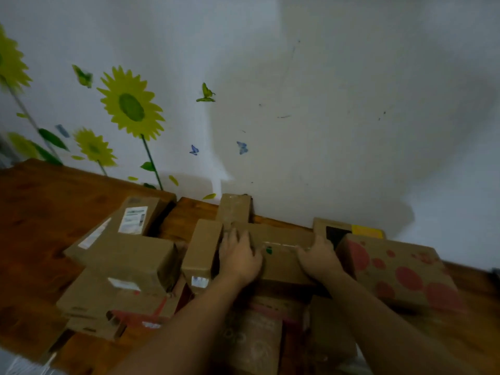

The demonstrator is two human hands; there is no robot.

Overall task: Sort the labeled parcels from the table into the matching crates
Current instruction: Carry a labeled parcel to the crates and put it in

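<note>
On wooden worktop [40,212] against sunflower wall, head view: your left hand [239,259] lies flat, fingers straight, on left end of middle parcel [281,253]; right hand [319,257] curls round its right end. Parcel sits atop pile, packed between narrow parcel [201,250] and red-spotted parcel [400,269]. No crates in view. Risk: lifting with one-sided grip lets parcel swing and knock narrow parcel off. Green mark [268,250] too blurred to read; guessing it means wrong crate.
</note>
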